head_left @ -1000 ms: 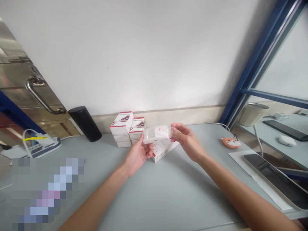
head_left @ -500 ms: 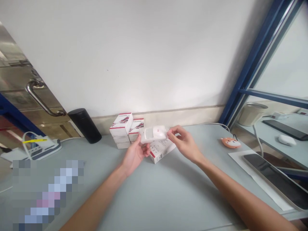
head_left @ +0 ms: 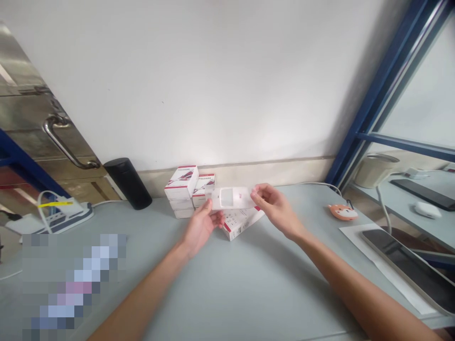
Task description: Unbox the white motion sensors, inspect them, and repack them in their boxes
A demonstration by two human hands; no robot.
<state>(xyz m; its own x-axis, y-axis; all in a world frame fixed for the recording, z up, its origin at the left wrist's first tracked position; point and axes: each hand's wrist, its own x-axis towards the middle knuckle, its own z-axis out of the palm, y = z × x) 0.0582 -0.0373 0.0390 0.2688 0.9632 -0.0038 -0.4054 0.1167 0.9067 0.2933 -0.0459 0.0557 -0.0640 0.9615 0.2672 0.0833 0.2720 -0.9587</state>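
A white device in a clear plastic bag is held up between both hands, over the middle of the table. My left hand pinches its left end, thumb on top. My right hand grips the other end with thumb and fingers. Below and behind the device, a white and red box lies on the grey table, partly covered by the device. To the left stand stacked small white and red boxes, next to another such box.
A black cylinder stands left of the boxes, with a power strip farther left. At right are an orange animal-shaped item and a black phone-like device on white paper. The wall rises behind.
The bagged device has turned its front more toward the camera and looks flatter and more stretched out. My right hand has moved slightly to the right. The view has shifted a little.
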